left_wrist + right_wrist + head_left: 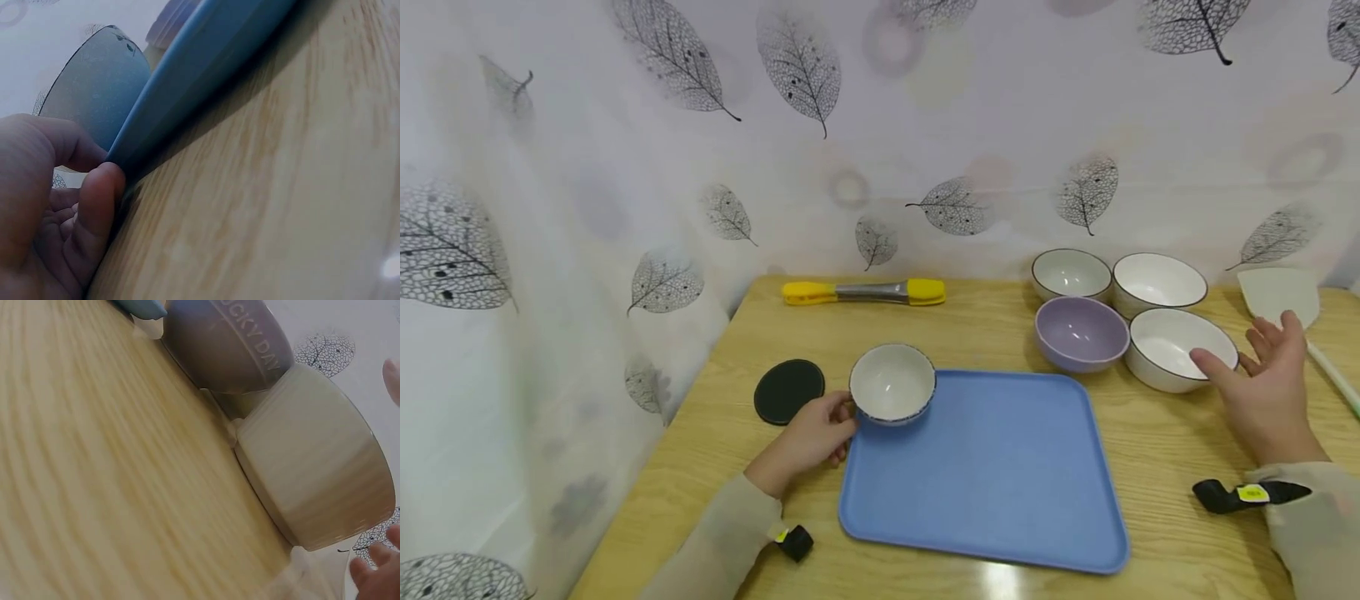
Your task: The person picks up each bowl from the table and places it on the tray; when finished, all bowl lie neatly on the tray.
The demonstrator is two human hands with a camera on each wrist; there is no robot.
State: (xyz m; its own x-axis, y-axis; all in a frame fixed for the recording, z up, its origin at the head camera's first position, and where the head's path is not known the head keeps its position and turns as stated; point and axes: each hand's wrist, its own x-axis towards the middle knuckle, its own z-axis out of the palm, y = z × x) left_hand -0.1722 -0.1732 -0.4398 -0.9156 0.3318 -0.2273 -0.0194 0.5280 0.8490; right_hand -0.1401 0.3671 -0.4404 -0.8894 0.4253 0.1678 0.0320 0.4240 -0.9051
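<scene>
Head view: the left hand [811, 437] is at the far left corner of the blue tray [992, 467], next to the speckle-rimmed bowl [892, 385] that sits at that corner. The left wrist view shows its fingers [103, 184] curled in, thumb and forefinger pinching the tray's rim. The right hand [1270, 396] has its fingers spread around nothing; the thumb reaches over the near right side of the white bowl [1176, 343], and the right wrist view shows a gap between that bowl's wall and the fingertips there.

The white bowl stands on the worktop [1165, 467] to the right of the purple bowl [1078, 332], with a pale bowl [1071, 271] and a wide white bowl [1159, 279] behind them. They are packed closely, so a grip on the white bowl would best come from its free right side, thumb inside the rim and fingers low on the outer wall, then lift straight up before any sideways travel. Dragging it could knock the purple one. The spatula [1281, 296] lies close by the right fingers, so the wrist is best kept from sweeping across it. At the left, a light, steady pinch should hold the tray without tipping the bowl at its corner.
</scene>
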